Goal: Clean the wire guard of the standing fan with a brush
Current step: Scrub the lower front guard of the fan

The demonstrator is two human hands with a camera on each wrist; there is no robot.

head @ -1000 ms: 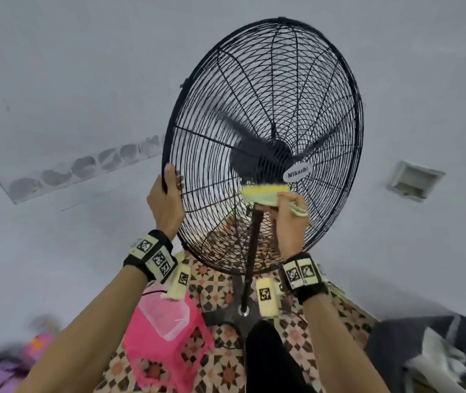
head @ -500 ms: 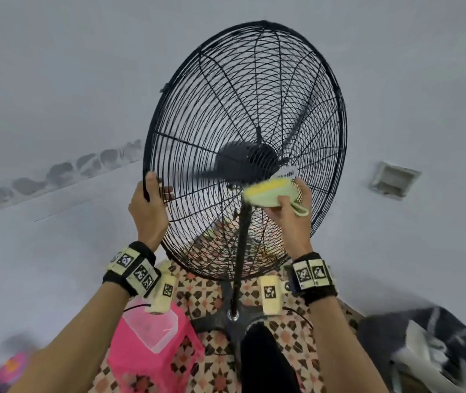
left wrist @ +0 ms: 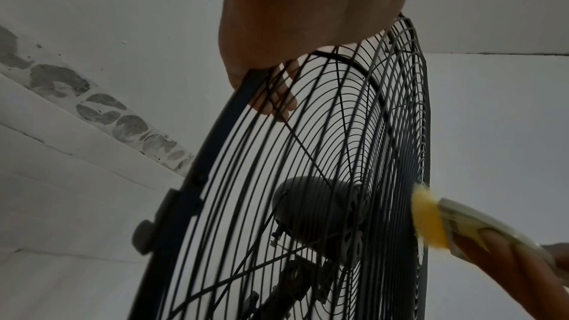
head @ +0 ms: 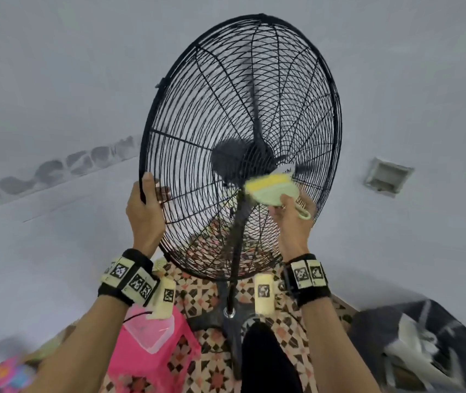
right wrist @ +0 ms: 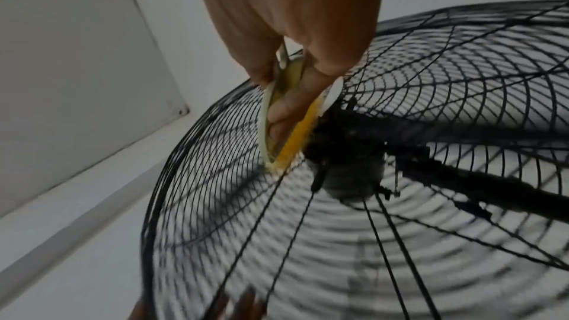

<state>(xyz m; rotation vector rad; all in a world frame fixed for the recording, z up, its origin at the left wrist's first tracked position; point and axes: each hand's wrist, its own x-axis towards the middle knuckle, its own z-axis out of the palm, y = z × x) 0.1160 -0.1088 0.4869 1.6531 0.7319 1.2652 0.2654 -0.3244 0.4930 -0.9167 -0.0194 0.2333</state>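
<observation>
Left hand (head: 144, 211) grip on wire guard (head: 197, 114) rim, right hand (head: 292, 219) grip holding brush (head: 271, 191) — bristles against guard centre

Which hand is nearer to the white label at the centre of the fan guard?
Right. The right hand holds the brush just below the label; the left hand grips the guard's rim, far to the left.

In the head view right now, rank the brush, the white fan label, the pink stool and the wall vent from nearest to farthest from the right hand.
1. Brush, held in the right hand.
2. White fan label, just above the brush.
3. Wall vent, off to the right.
4. Pink stool, low on the left.
</observation>
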